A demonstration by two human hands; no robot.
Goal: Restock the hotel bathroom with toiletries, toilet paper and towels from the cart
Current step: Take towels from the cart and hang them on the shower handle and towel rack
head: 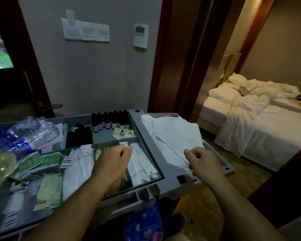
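Cart tray point(143, 131), sachets point(142, 164) lying lengthwise front-to-back, left hand point(111, 164) pinching one, right hand point(205, 164) grip unclear

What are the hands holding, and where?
The right hand pinches white paper sheets, near edge. The left hand seems to pinch a white sachet, top end.

Unmade bed point(261, 119) rt (dim rm)

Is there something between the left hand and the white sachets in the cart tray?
Nothing visible. The left hand is right over the white sachets, with thumb and forefinger at the top end of one.
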